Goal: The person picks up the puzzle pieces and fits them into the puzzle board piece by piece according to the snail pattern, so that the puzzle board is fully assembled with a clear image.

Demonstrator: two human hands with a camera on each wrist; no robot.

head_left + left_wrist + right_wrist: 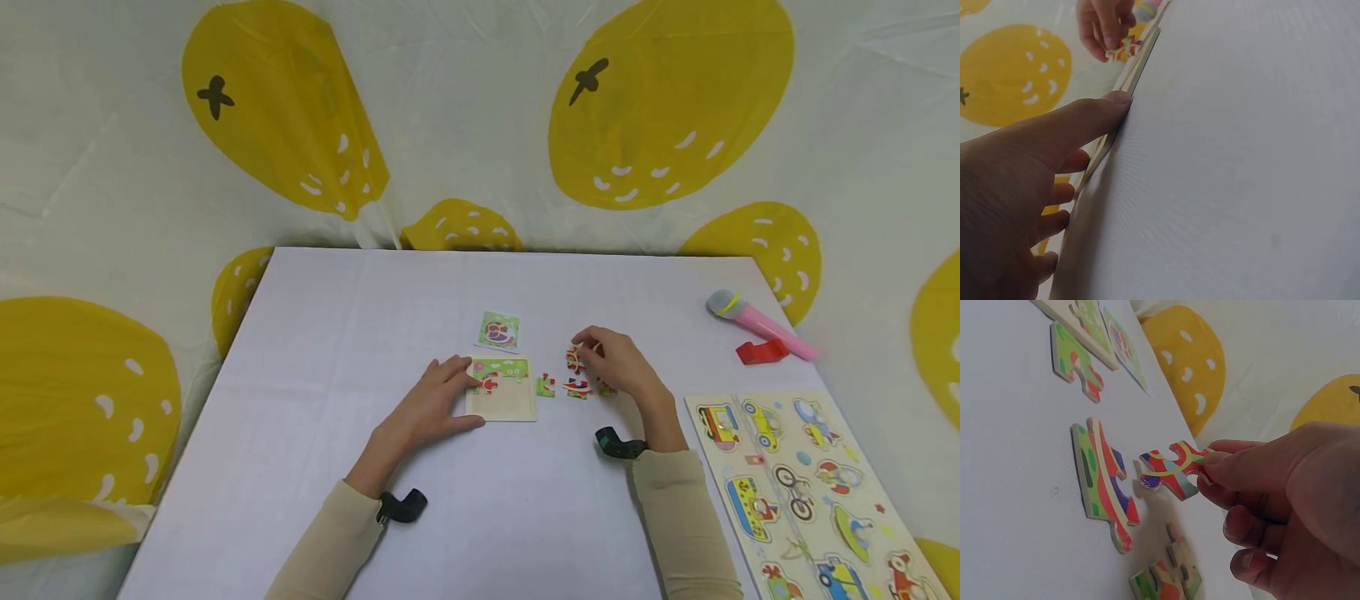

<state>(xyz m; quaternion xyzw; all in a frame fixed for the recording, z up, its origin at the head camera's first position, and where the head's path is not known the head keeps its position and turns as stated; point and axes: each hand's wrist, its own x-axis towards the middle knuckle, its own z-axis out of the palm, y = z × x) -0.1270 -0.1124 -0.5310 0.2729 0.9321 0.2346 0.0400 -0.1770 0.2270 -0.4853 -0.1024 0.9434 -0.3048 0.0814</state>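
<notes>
My right hand [617,360] pinches a red, yellow and blue puzzle piece [1175,469] between thumb and fingertips, above the table. Beneath and beside it lie loose pieces: a red-striped one with a green edge [1102,478], a green corner piece [1075,361] and overlapping pieces [1163,581] partly in shade. My left hand [431,400] rests spread at the left side of a square wooden puzzle board [510,408], its thumb against the front edge. Several green and red pieces sit along the board's top and left. A picture card [498,332] lies just behind it.
At the right lies a large wooden board [780,450] with vehicle pictures. Behind it are a pink toy microphone [765,323] and a red strip [762,352]. A fruit-patterned cloth [465,108] hangs beyond the white table's back edge [420,251].
</notes>
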